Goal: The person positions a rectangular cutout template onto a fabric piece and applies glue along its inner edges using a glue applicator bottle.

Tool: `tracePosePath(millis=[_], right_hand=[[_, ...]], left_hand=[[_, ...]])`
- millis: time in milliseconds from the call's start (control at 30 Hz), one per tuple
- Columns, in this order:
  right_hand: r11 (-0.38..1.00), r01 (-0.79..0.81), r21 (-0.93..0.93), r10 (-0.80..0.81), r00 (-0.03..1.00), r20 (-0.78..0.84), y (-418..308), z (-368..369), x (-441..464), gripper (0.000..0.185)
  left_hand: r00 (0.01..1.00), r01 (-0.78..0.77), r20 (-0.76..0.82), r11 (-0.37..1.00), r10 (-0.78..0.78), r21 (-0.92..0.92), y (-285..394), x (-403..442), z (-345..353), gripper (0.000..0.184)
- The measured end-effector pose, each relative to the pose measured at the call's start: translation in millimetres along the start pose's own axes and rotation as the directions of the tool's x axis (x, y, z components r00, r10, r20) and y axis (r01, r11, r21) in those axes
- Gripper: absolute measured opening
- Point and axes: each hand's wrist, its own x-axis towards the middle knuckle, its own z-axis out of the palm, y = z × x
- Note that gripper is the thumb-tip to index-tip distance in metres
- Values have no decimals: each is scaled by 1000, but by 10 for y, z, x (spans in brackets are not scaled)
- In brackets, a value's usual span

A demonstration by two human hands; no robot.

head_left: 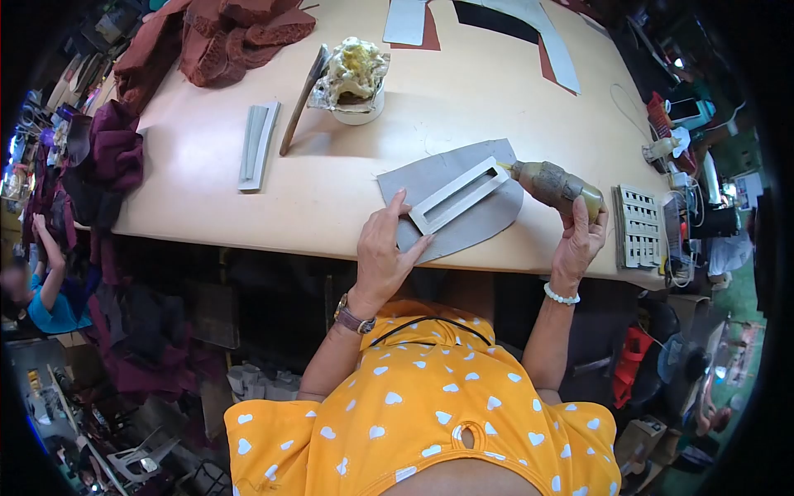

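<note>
On a grey cut fabric piece [502,202] lies a pale rectangular frame [451,217] with a long slot, set at a slant. My left hand [386,245] grips the frame's near left end, its thumb and fingers on either side of the corner. In my right hand [582,240] is a squeeze bottle [547,184] of yellowish liquid, wrapped around the middle with tape. The bottle is tipped over to the left, its narrow nozzle at the frame's far right end. Whether liquid is coming out cannot be made out.
A crusted glue pot [357,103] and a wooden stick [303,101] stand farther back. Pale strips [258,147] lie left. Rust-coloured cloth [236,37] and cut pieces [496,21] lie at the back. A slotted rack [638,227] sits right. Another person [58,289] is far left.
</note>
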Motion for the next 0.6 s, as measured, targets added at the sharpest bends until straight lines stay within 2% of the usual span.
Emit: tracePosePath(millis=[100,500,600], right_hand=[[996,29,-79,-29,1000,3,59,2,35,36],[977,114,-181,-105,993,61,144,13,70,43],[965,146,-217,-134,989,70,172,7,83,39]], left_hand=[[1000,9,-3,1000,-9,-4,3,3,-2,74],[1000,6,-19,1000,-6,18,-2,-3,13,72],[1000,6,-26,1000,-5,15,9,4,7,72]])
